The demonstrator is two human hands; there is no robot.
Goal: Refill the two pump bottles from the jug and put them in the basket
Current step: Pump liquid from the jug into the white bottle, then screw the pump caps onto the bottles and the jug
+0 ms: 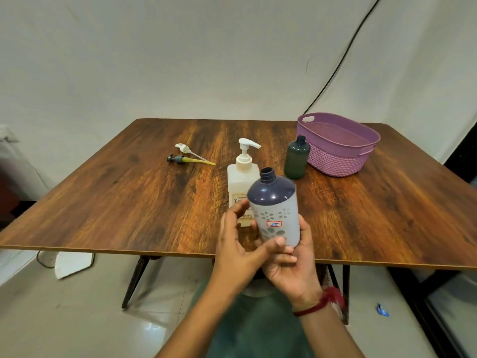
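Hands meet over the near edge of the table (129, 197), both on the blue bottle (275, 210). The right hand (294, 264) cups its base from below, fingers wrapped round the lower body and grasping it firmly; the left hand (238, 244) steadies the side, thumb pressed on the front near the small label, also gripping. The bottle tilts a little, neck up and open, its pump off, likely so it can take liquid.

Just behind it, near the table's middle, stands the jug (241, 184), a pale square container with its white pump top on. That top probably has to come off, or be pumped, before anything can be poured.

The green bottle (296, 158) stands upright and uncapped just beside the basket (333, 161), which sits at the far right corner. Placing it there keeps the last move short.

Two pumps (185, 155) lie side by side toward the far left, well apart from the bottles, tubes pointing right, out of the way of any spill.

Judging by this, filling has not begun.
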